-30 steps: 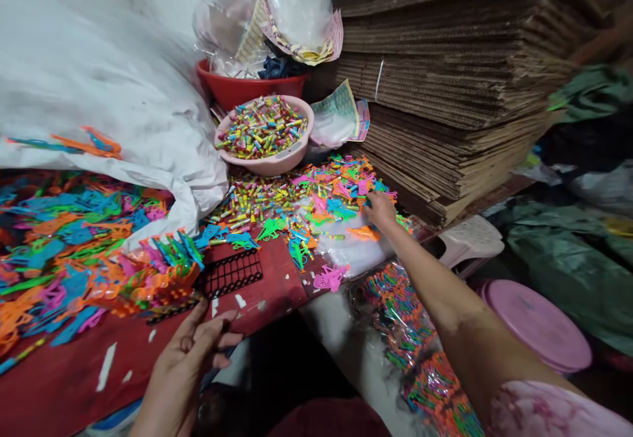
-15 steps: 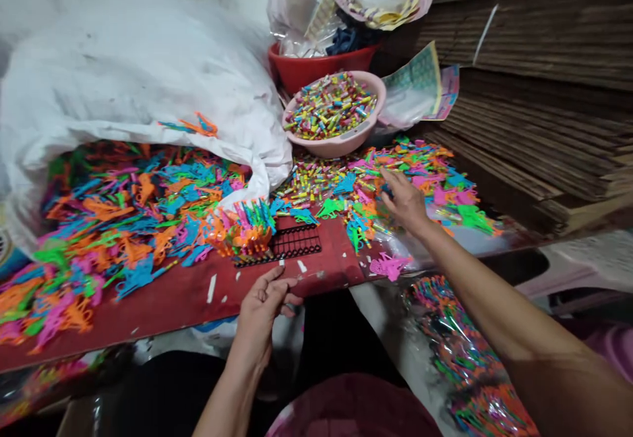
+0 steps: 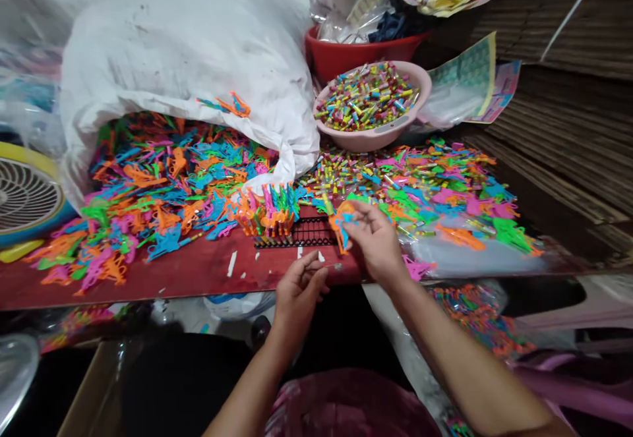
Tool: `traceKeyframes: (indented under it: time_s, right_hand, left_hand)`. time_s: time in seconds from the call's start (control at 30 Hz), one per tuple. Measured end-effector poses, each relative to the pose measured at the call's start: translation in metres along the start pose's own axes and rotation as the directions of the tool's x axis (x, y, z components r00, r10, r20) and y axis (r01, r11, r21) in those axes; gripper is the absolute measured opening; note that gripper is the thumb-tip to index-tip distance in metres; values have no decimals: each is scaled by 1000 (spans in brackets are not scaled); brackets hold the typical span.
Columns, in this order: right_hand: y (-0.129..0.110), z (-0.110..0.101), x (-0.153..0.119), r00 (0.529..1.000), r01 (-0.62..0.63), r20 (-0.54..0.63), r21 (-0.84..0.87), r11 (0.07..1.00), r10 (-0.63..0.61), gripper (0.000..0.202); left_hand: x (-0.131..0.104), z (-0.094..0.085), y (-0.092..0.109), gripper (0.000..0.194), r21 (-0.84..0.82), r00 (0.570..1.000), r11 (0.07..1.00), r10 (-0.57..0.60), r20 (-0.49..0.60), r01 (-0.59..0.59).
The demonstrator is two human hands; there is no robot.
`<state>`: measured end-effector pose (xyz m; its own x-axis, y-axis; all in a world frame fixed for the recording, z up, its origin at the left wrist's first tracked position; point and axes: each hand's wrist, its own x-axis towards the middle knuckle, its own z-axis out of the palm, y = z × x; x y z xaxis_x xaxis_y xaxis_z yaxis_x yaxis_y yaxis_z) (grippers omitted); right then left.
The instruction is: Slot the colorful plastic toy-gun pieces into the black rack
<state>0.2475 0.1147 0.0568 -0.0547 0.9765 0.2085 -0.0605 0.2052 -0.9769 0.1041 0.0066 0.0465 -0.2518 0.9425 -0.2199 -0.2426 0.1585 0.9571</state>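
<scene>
My right hand (image 3: 373, 239) is closed on a small bunch of gun-shaped plastic toys (image 3: 341, 223), orange and blue, held upright over the right end of a black grid rack (image 3: 314, 231). Packed into the rack's left part are rows of colourful toys (image 3: 270, 211), standing close together. My left hand (image 3: 299, 289) hovers by the table's front edge, just below the rack. Its fingers are loosely bent and apart, with nothing visible in them. More loose toys (image 3: 459, 200) lie spread to the right of my right hand.
A white sack (image 3: 198, 48) spills a large heap of toys (image 3: 163, 180) at left. Behind stand a pink basin (image 3: 366, 137) of small coloured tubes and a red basin (image 3: 366, 55). A yellow-rimmed fan (image 3: 30, 193) sits far left; stacked cardboard (image 3: 568, 107) lines the right.
My right hand has come from the pile at right to the rack, now carrying toys. My left hand stays by the rack's front. The view has swung left.
</scene>
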Motion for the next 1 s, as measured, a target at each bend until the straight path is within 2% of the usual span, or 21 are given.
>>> traceKeyframes:
  time_s: [0.07, 0.17, 0.23, 0.33, 0.4, 0.47, 0.53, 0.63, 0.7, 0.77, 0.83, 0.87, 0.93, 0.97, 1.0]
  right_hand:
    - [5, 22, -22, 995, -88, 56, 112, 990, 82, 47]
    - [11, 42, -42, 993, -113, 47, 176, 978, 107, 45]
    - [13, 46, -49, 993, -118, 48, 151, 981, 112, 44]
    - [9, 39, -51, 982, -123, 151, 40, 992, 116, 38]
    - [5, 27, -47, 981, -33, 188, -73, 997, 47, 32]
    - [3, 12, -38, 967, 174, 227, -246, 953, -118, 34]
    - [3, -1, -28, 890, 426, 355, -416, 804, -287, 39]
    - [8, -11, -16, 718, 684, 588, -495, 536, -373, 39]
    - [13, -11, -14, 639, 762, 660, -469, 447, -396, 32]
    - [15, -10, -14, 610, 782, 681, -433, 449, -406, 26]
    - [16, -7, -14, 642, 745, 653, -407, 528, -403, 23]
    - [16, -6, -14, 682, 704, 613, -404, 584, -398, 21]
    - [17, -2, -13, 795, 574, 486, -414, 706, -362, 17]
    - [18, 1, -13, 858, 480, 405, -417, 772, -315, 16]
    - [20, 4, -12, 916, 362, 321, -409, 838, -239, 18]
  left_hand:
    - [0, 1, -1, 59, 1, 1000, 1000, 5, 12, -5]
    - [-1, 0, -1, 47, -22, 1000, 1000, -4, 31, 4]
    - [-2, -2, -1, 42, -51, 1000, 998, -21, 7, 22]
    - [-4, -8, 0, 39, -71, 997, 995, -71, 6, 71]
    - [-8, -15, 1, 38, -72, 994, 992, -103, 39, 106]
    - [-12, -21, 4, 36, -76, 986, 985, -146, 82, 152]
    - [-16, -26, 8, 34, -78, 968, 973, -205, 143, 218]
    - [-21, -29, 15, 32, -93, 920, 938, -302, 249, 333]
    - [-23, -28, 19, 32, -113, 883, 909, -352, 311, 401]
    - [-23, -27, 23, 32, -123, 859, 895, -363, 361, 430]
    - [-21, -29, 26, 34, -104, 878, 919, -322, 355, 380]
    - [-18, -31, 26, 36, -87, 914, 946, -273, 301, 312]
    - [-9, -39, 23, 37, -28, 992, 994, -102, 76, 104]
    - [-1, -45, 21, 36, 24, 997, 1000, 18, -72, -17]
    - [7, -52, 17, 35, 97, 963, 987, 148, -223, -129]
